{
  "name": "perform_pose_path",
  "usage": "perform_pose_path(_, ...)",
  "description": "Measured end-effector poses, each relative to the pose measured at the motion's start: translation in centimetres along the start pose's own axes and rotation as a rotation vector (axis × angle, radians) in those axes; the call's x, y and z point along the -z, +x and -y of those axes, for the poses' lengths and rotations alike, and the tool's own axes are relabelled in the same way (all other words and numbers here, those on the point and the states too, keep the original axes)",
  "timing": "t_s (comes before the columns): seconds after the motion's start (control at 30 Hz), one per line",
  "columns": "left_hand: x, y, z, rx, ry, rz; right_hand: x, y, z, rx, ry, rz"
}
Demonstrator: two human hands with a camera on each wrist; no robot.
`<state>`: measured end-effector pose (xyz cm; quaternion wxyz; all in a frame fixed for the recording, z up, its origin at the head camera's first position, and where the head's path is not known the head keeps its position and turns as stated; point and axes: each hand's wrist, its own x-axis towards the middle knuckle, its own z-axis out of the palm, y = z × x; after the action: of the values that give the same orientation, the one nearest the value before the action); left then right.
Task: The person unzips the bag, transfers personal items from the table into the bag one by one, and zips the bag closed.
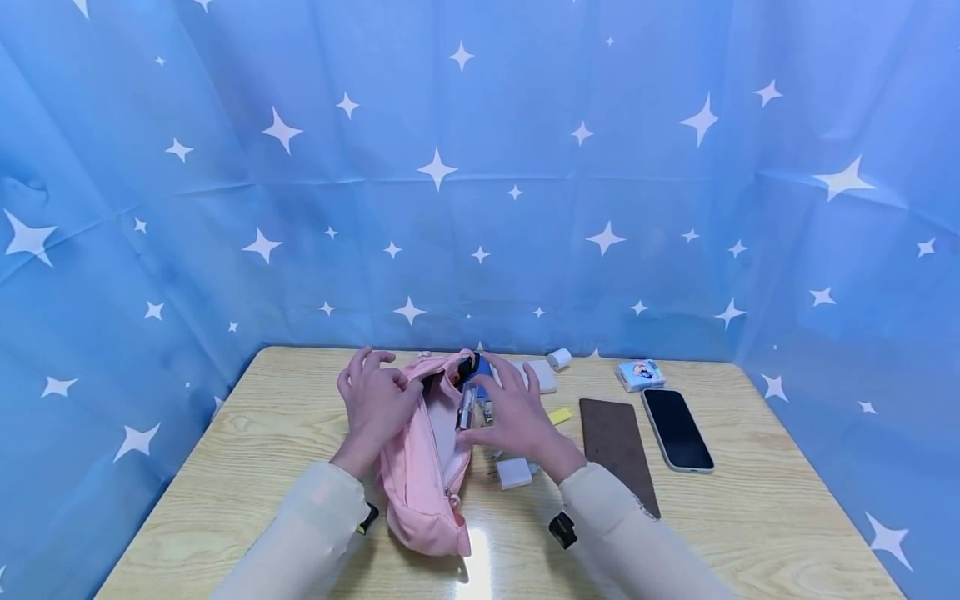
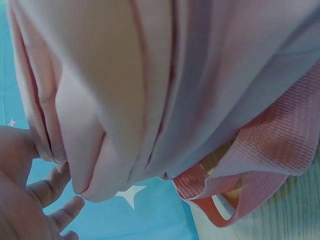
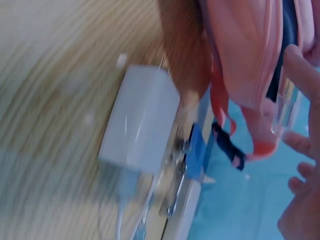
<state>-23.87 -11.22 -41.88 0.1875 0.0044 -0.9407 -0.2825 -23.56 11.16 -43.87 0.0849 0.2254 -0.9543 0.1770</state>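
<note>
A pink fabric bag (image 1: pixel 420 508) lies unzipped on the table, its pale lining showing along the zip. My left hand (image 1: pixel 378 404) pinches the far left edge of the opening between thumb and fingers. In the left wrist view, folds of the bag (image 2: pixel 110 100) fill most of the picture, with a strap hanging below. My right hand (image 1: pixel 517 421) holds a small shiny tube with a clear end (image 1: pixel 467 406), perhaps a lipstick, between thumb and fingers at the opening's right side. The right wrist view shows the clear tube (image 3: pixel 285 107) at the bag's mouth.
Right of the bag lie a white charger plug (image 1: pixel 514 473) with a cable, metal keys or clippers (image 3: pixel 177 175), a yellow item (image 1: pixel 560 415) and a white box (image 1: pixel 543 377). Farther right are a brown flat case (image 1: pixel 618 450), a phone (image 1: pixel 678 429) and a tissue pack (image 1: pixel 640 375).
</note>
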Motion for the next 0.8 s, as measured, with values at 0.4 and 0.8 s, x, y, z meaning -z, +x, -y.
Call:
perform_pose_path(0.4, 0.1, 0.0, 0.2, -0.012, -0.013, 0.003, -1.3, 0.8, 2.2, 0.107, -0.093, -0.045)
perform_pose_path(0.8, 0.0, -0.1, 0.4, -0.012, -0.033, 0.01, -2.9, 1.1, 3.3, 0.098, -0.233, 0.068)
